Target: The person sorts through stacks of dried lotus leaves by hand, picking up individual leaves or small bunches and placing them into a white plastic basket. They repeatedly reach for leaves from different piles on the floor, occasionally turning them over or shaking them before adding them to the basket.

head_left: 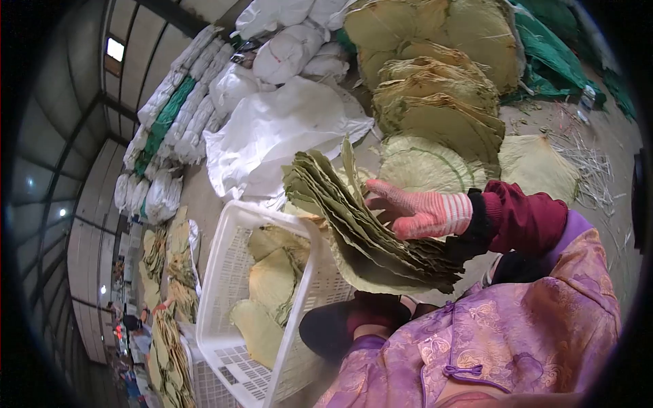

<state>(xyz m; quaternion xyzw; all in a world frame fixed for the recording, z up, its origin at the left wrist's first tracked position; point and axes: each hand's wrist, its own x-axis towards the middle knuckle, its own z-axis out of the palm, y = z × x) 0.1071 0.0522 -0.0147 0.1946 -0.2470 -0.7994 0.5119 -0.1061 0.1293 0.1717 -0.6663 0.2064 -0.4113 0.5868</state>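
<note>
My right hand [425, 212], in a pink glove with a white striped cuff, lies at the side of a thick stack of dry green-brown leaf sheets [360, 224]. Its fingers and thumb are spread apart; whether they press on the stack is hard to tell. The stack stands tilted above my lap, its layered edges fanned toward the upper left. My left hand does not show. Beside the stack, a white plastic basket [224, 285] holds several more pale green leaf pieces [272, 279].
Tall piles of round leaf sheets [439, 115] stand beyond my right hand. A white sheet [286, 132] and white sacks [289, 54] lie at the top. More leaf stacks [170, 347] are at lower left, near another person [136, 325]. A bottle [585, 104] stands at upper right.
</note>
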